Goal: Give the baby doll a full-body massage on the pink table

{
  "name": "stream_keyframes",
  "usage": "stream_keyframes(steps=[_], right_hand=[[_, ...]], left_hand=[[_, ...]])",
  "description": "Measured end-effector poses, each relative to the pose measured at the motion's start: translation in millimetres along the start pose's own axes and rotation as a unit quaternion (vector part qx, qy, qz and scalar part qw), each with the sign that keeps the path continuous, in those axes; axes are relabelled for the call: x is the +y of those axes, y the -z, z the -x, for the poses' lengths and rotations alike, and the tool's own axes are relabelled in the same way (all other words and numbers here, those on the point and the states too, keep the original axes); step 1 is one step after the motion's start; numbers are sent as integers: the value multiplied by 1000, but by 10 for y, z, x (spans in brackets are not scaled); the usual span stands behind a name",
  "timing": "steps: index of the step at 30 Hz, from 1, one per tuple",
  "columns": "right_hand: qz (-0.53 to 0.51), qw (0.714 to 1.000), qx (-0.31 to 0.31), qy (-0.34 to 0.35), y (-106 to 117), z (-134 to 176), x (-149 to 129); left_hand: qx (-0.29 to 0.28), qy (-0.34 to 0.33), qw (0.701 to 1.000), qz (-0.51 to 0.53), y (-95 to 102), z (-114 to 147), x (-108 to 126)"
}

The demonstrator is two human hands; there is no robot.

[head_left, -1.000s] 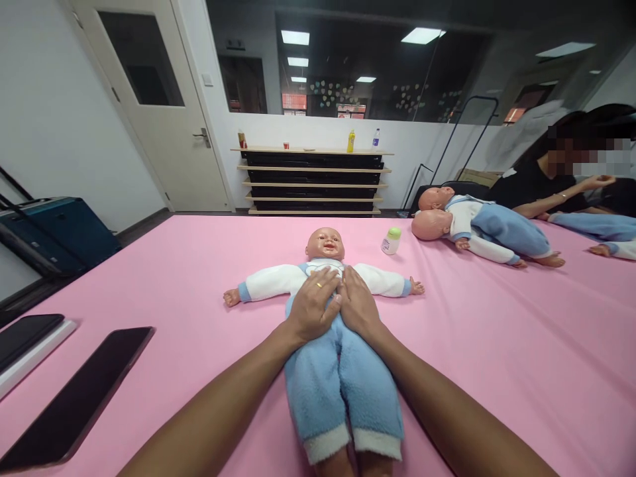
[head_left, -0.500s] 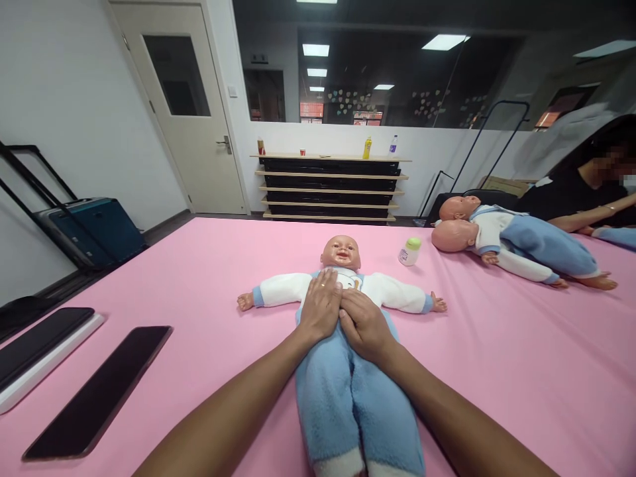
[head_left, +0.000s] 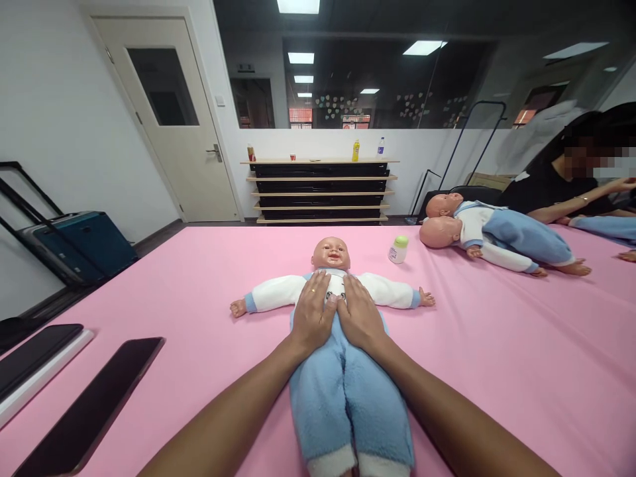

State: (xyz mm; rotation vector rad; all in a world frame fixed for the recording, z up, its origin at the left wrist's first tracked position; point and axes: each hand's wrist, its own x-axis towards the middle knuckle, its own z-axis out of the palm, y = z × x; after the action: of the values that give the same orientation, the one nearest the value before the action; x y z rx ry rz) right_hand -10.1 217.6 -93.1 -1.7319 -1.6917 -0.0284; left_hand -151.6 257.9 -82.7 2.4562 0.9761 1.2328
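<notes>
Both hands' flat grip point(head_left: 335, 315) on doll point(head_left: 330, 278), pink table point(head_left: 497, 344).

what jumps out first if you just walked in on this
A baby doll in white and blue lies face up mid-way along the pink table, with the left hand and right hand flat on its chest. Two more dolls lie at the far right, a small bottle beside them.
</notes>
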Motion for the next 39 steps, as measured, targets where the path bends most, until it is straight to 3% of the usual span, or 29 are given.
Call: stream_keyframes(steps=[3,6,10,17,23,25,28,35,39], right_hand=[[-24,998,28,-42,-35,34,56],[-54,995,57,-56,-33,61,92],[-77,990,115,12,22,76,71],[-72,979,146,122,169,88,-113],[-53,970,-2,237,222,55,-224],[-31,972,-43,229,221,21,-233],[-5,981,-66,183,210,-22,-222],[25,996,-59,57,161,-27,-156],[1,1000,-21,-19,83,-10,-57]], left_hand=[[-39,-36,999,0,53,-24,45],[-122,-73,990,2,117,-79,96],[-170,-78,982,-13,142,-153,133],[-124,39,991,-23,-25,-142,-3],[-10,154,988,26,-115,-70,-139],[31,135,989,46,-105,-49,-135],[50,69,995,52,-76,-30,-100],[42,-15,998,52,-15,-22,-28],[3,-55,994,93,34,-2,10]])
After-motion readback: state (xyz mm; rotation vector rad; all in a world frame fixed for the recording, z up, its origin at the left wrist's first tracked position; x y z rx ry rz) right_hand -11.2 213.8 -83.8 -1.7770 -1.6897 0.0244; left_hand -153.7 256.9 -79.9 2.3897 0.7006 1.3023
